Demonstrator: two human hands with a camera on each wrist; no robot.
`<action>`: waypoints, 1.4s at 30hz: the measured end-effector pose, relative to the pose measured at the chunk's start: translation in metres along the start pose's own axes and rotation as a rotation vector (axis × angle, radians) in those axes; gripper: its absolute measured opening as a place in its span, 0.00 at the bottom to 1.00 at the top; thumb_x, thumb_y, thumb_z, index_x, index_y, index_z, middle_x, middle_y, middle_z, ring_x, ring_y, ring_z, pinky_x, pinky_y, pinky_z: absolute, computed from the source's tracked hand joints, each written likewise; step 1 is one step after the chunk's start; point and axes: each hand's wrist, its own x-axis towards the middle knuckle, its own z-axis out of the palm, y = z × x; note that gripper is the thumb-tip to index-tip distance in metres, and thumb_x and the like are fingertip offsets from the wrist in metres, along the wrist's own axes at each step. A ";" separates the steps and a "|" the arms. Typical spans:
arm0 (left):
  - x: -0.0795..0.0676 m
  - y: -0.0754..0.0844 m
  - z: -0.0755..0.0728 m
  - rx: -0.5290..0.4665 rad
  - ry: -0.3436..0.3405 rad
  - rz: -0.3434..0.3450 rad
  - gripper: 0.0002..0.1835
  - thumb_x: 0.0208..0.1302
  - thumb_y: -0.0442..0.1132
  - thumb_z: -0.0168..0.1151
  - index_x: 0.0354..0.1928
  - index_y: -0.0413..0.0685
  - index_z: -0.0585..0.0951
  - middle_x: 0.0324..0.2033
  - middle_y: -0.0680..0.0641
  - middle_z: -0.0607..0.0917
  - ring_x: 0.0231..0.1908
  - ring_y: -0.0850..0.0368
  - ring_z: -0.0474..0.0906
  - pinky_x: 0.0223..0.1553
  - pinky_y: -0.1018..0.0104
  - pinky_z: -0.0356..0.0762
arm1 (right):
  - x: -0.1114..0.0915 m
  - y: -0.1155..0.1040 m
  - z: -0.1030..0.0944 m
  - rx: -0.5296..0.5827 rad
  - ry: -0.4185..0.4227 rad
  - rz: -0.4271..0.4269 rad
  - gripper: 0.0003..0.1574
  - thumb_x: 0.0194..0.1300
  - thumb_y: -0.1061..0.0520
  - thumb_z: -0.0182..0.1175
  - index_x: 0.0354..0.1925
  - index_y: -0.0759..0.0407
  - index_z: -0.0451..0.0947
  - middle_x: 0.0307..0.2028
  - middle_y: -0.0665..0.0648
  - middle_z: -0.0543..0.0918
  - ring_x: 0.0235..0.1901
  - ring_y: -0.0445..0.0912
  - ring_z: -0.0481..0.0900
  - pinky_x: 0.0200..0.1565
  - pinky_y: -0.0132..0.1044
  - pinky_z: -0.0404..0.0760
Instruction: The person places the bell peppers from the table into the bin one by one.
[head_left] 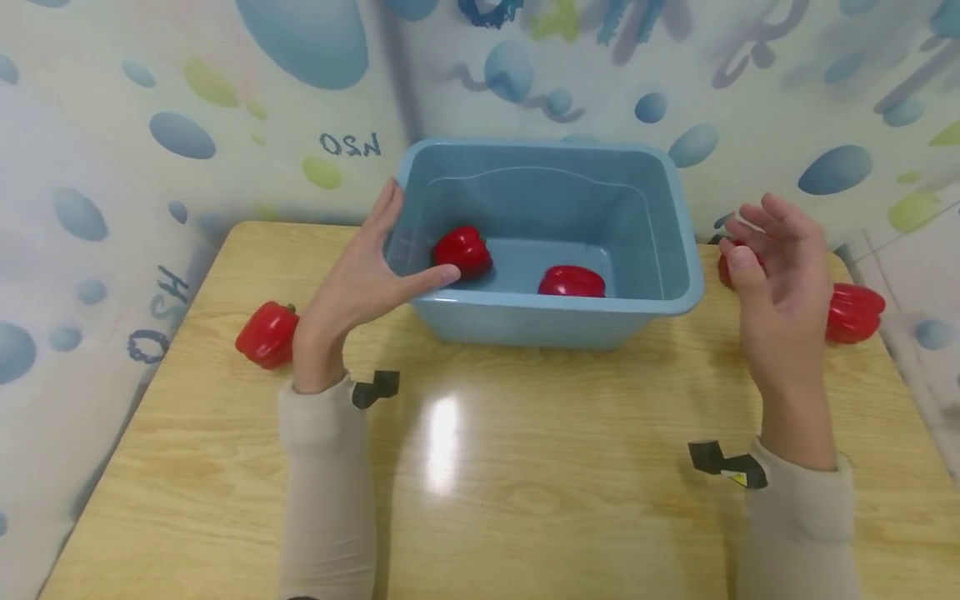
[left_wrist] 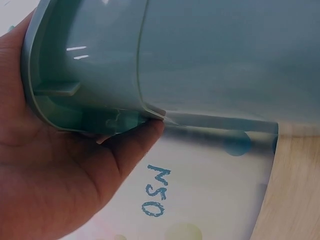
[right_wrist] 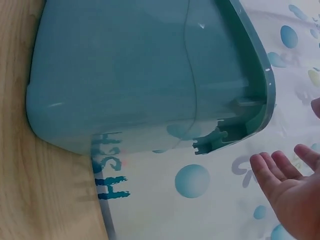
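A light blue plastic bin [head_left: 525, 321] stands toward the back of the table. Inside it lie two red bell peppers, one at the left [head_left: 462, 252] and one near the middle [head_left: 572, 282]. My left hand [head_left: 356, 283] grips the bin's left end, thumb over the front corner of the rim; in the left wrist view its fingertips [left_wrist: 157, 126] are at the wall below the rim. To the right of the bin, my right hand [head_left: 787, 292] is raised with nothing in it, fingers loosely bent. In the right wrist view a gap separates it from the rim.
One red bell pepper [head_left: 267, 336] lies left of my left wrist. Behind my right hand are a partly hidden pepper [head_left: 726, 268] and another red pepper [head_left: 857, 314]. The wooden table [head_left: 525, 467] meets a patterned wall covering [head_left: 525, 100] behind the bin.
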 end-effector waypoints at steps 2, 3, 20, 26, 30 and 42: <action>0.000 0.000 0.000 0.000 0.004 0.001 0.61 0.53 0.64 0.73 0.79 0.75 0.41 0.80 0.70 0.40 0.81 0.62 0.41 0.76 0.36 0.57 | -0.002 0.002 0.000 0.039 0.007 0.010 0.31 0.67 0.67 0.59 0.68 0.64 0.69 0.60 0.60 0.77 0.60 0.51 0.78 0.59 0.24 0.79; 0.000 0.000 0.001 -0.003 0.005 0.002 0.61 0.53 0.63 0.73 0.79 0.75 0.41 0.80 0.70 0.40 0.81 0.62 0.41 0.75 0.36 0.57 | -0.003 0.003 0.000 0.033 0.008 0.012 0.31 0.67 0.67 0.59 0.67 0.64 0.69 0.60 0.60 0.77 0.60 0.51 0.78 0.59 0.23 0.79; 0.002 0.000 0.004 -0.005 0.009 0.015 0.61 0.53 0.64 0.72 0.79 0.76 0.41 0.79 0.71 0.39 0.80 0.64 0.40 0.76 0.40 0.58 | -0.025 0.012 -0.021 -0.354 0.004 0.111 0.37 0.60 0.64 0.67 0.67 0.57 0.71 0.64 0.50 0.78 0.62 0.43 0.77 0.60 0.21 0.77; 0.000 0.000 0.003 -0.006 0.008 0.010 0.60 0.53 0.64 0.72 0.79 0.75 0.41 0.79 0.71 0.39 0.81 0.64 0.40 0.76 0.39 0.58 | -0.038 0.017 -0.032 -0.398 -0.005 0.130 0.39 0.59 0.64 0.68 0.68 0.55 0.71 0.64 0.50 0.78 0.62 0.43 0.76 0.60 0.21 0.77; 0.000 -0.001 0.005 -0.014 0.005 0.011 0.60 0.53 0.64 0.72 0.79 0.74 0.41 0.79 0.71 0.39 0.81 0.64 0.39 0.77 0.39 0.56 | -0.046 0.018 -0.045 -0.436 -0.004 0.171 0.39 0.60 0.64 0.67 0.69 0.53 0.70 0.64 0.48 0.77 0.63 0.42 0.75 0.60 0.19 0.75; 0.001 -0.003 0.004 -0.027 0.005 0.024 0.60 0.54 0.61 0.72 0.80 0.74 0.41 0.79 0.70 0.39 0.80 0.63 0.40 0.76 0.40 0.59 | -0.081 0.037 -0.093 -0.633 0.018 0.416 0.41 0.64 0.61 0.67 0.72 0.50 0.65 0.66 0.43 0.71 0.63 0.36 0.68 0.57 0.11 0.71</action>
